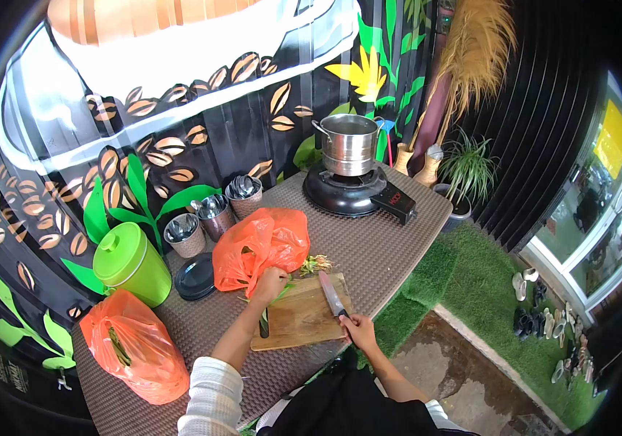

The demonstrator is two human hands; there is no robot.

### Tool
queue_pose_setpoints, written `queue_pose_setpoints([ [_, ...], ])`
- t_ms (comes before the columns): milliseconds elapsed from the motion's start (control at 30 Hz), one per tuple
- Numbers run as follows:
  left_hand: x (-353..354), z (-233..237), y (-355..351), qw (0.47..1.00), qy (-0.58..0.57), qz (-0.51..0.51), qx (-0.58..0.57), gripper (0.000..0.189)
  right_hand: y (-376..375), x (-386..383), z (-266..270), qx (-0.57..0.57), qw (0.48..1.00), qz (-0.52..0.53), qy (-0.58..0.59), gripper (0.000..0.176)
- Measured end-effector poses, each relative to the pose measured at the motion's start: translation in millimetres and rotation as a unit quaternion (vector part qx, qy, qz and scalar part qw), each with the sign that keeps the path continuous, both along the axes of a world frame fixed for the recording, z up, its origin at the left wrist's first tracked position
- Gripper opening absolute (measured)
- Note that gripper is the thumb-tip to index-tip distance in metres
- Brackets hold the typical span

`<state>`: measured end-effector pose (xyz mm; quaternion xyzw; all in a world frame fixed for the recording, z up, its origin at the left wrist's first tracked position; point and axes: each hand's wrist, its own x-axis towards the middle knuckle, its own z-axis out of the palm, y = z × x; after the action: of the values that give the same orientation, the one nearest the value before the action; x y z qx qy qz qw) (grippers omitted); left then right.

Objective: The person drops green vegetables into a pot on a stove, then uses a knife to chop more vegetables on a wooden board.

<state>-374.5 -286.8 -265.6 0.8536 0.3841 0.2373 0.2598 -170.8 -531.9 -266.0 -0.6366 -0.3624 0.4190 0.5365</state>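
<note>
My right hand [357, 330] is wrapped round the black handle of a knife [331, 294], whose blade lies over the right part of a wooden cutting board [300, 320]. My left hand [271, 285] is closed at the board's upper left corner, beside an orange plastic bag [264, 243]. Green leaves [283, 291] show by its fingers, but its exact grip is hidden. A small heap of pale and green trimmings [316, 264] lies just beyond the board. Something dark green [264, 324] rests along the board's left edge.
A steel pot [349, 145] stands on a black burner [347, 190] at the table's [405, 254] far end. Along the wall are cutlery cups [214, 216], black plates [195, 277] and a green bin [131, 263]. Another orange bag [135, 349] sits at the left.
</note>
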Motion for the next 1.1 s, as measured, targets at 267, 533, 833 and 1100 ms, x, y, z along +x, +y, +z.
queue_pose_setpoints([
  [267,6,46,-44,0.942,-0.216,-0.059,-0.250,0.016,-8,-6,-1,0.007,0.999,-0.019,0.024,0.032],
  [533,-20,-12,-69,0.932,-0.157,-0.035,-0.324,0.013,-38,-30,-3,-0.018,0.999,-0.050,-0.009,0.034],
  [833,-30,20,-101,0.993,0.020,0.080,0.088,0.026,-69,-68,-3,-0.031,0.997,-0.060,0.032,0.034],
  [1100,-1,-7,-83,0.997,0.025,0.038,0.057,0.019,-77,-88,2,-0.011,0.997,-0.070,-0.042,0.024],
])
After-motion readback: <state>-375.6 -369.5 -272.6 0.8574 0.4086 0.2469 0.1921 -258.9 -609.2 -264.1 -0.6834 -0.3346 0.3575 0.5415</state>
